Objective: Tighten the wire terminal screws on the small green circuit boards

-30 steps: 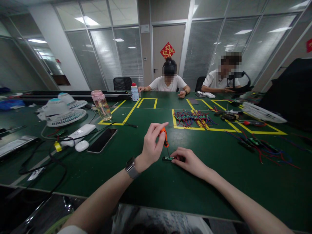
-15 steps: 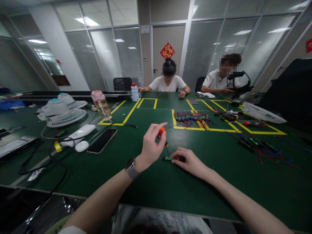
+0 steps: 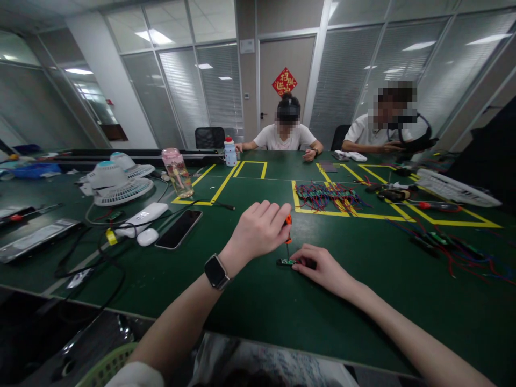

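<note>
Left hand (image 3: 260, 231) fingers curled tight round an orange-handled screwdriver (image 3: 287, 222), shaft upright, tip down on a small green circuit board (image 3: 286, 262) lying flat on the green table (image 3: 250, 301) just in front of the person. Right hand (image 3: 322, 269) fingertips press the board's right end, pinning it. To do it well, I'd say: keep driver vertical, light downward pressure, board held firm so it doesn't spin. Phone (image 3: 179, 229) & fan (image 3: 119, 185) well off to the left.

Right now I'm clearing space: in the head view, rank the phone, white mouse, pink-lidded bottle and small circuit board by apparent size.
1. phone
2. pink-lidded bottle, standing farther away, so unsure against the phone
3. white mouse
4. small circuit board
</note>
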`<state>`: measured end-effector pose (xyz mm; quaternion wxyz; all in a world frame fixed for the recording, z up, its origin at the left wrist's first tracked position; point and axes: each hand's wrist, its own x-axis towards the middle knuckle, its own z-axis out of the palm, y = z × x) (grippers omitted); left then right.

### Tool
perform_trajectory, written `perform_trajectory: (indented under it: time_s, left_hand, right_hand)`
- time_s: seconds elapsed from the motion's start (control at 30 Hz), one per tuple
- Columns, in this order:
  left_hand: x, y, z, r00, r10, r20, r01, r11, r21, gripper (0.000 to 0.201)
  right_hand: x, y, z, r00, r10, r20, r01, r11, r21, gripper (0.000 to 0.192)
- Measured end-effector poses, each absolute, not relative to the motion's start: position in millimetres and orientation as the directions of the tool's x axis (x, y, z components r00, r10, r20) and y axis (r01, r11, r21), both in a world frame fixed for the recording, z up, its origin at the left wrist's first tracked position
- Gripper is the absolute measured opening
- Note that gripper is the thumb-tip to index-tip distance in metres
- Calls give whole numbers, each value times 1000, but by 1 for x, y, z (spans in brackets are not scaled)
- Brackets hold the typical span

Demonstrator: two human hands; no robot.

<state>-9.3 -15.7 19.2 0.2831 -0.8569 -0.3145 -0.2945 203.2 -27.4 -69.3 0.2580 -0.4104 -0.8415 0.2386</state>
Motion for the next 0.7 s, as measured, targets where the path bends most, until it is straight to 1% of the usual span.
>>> perform_trajectory:
  time_s: [0.07, 0.2, 0.33, 0.5, 0.57, 0.63, 0.7]
  left_hand:
    - [-8, -17, 20, 655, 368, 660, 695, -637, -334, 42]
    - [0, -21, 14, 684, 382, 622, 660, -687, -304, 51]
    - [5, -22, 9, 699, 362, 617, 634, -713, -300, 50]
    - [5, -21, 9, 687, 380, 620, 645, -711, -279, 50]
    - [5, -21, 8, 684, 374, 626, 638, -723, -265, 53]
    - [5, -21, 5, 663, 373, 649, 622, -757, -201, 55]
    - [4, -21, 3, 575, 394, 717, 605, -794, -49, 46]
  right_hand:
    - [204, -27, -70, -526, 816, 238, 572, 547, -611, 14]
    - [204, -27, -72, -526, 814, 246, 569, 552, -609, 13]
    - [204, -26, -73, -533, 807, 254, 568, 564, -600, 12]
    - [204, -26, -73, -532, 805, 262, 559, 566, -606, 11]
    - [204, -27, -72, -532, 805, 263, 557, 567, -607, 11]
    - [204, -27, -72, -531, 807, 258, 562, 564, -605, 11]
    - [204, -27, -71, -529, 813, 245, 570, 554, -607, 12]
